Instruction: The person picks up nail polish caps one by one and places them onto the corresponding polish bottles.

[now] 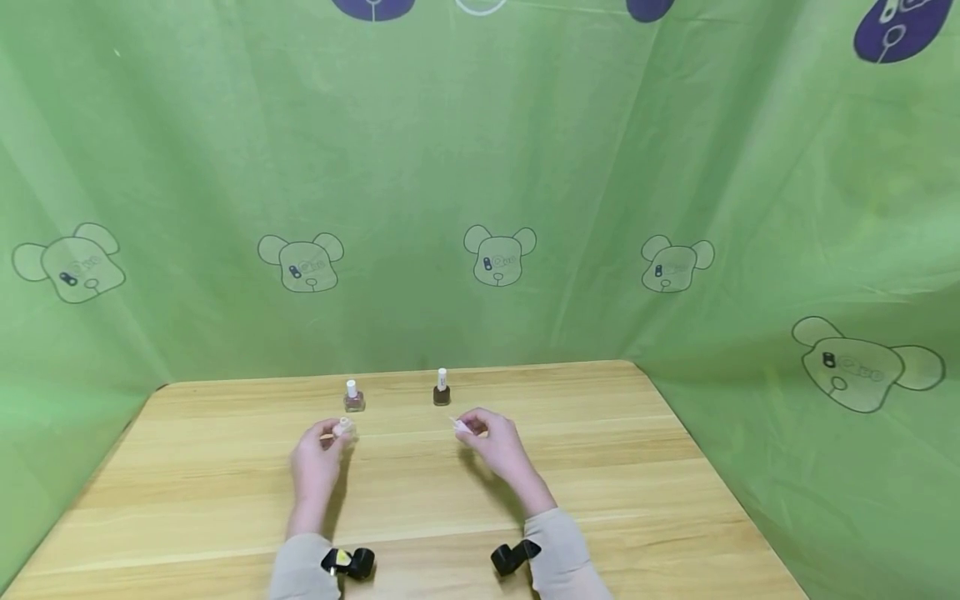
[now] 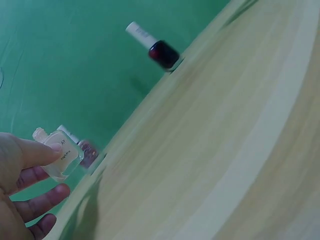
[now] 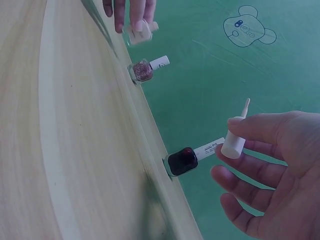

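Observation:
Between thumb and fingers, my left hand [image 1: 317,460] holds a small clear nail polish bottle [image 2: 64,156] with a pale label and an uncapped neck. My right hand [image 1: 497,443] pinches a white nail polish cap [image 3: 233,145], its thin brush [image 3: 246,108] sticking out from one end. The hands are apart, raised over the wooden table. Behind the left hand stands a capped bottle of glittery mauve polish [image 1: 354,401]. A capped dark red polish bottle [image 1: 442,393] stands beyond the right hand, upright with a tall white cap.
The wooden table [image 1: 420,517] ends at the back against a green curtain [image 1: 450,150] printed with bear heads. Both standing bottles are near that back edge. Black wrist cameras [image 1: 514,557] sit at the sleeves.

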Action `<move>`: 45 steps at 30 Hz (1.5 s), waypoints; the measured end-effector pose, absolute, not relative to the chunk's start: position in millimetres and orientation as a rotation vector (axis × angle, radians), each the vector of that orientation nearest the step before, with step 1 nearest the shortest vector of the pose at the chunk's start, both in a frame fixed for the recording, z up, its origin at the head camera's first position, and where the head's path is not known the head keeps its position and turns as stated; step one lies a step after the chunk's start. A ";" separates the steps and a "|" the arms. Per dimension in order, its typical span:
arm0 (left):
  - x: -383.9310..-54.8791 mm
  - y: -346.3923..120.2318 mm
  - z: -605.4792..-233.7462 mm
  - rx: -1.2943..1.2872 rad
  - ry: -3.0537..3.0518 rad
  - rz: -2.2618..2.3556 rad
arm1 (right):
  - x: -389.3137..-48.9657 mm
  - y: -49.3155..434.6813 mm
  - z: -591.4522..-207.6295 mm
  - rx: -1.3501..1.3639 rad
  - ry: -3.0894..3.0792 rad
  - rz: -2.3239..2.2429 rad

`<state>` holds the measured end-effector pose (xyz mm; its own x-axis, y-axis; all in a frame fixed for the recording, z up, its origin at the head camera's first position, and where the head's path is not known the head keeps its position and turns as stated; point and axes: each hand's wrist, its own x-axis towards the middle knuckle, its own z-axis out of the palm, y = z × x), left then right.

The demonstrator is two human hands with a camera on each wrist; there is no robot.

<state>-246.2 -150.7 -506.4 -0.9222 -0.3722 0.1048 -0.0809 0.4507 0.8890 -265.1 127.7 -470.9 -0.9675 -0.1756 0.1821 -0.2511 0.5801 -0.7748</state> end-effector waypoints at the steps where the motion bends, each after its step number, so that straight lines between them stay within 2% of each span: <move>1: -246.7 -147.8 -506.2 0.379 -2.419 -1.462 | -265.0 127.4 -470.5 0.369 -2.715 1.352; 30: -244.8 -68.3 -498.1 0.042 -2.451 -1.448 | -257.0 129.1 -452.4 0.389 -2.660 1.217; 45: -241.6 -44.5 -499.4 -0.102 -2.468 -1.422 | -254.6 129.7 -446.7 0.368 -2.635 1.244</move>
<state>-241.6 -44.5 -499.4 -0.9554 -0.0828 0.2835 0.2037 0.5105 0.8354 -254.6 129.7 -446.7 -0.9482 -0.1367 0.2867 -0.3082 0.6137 -0.7269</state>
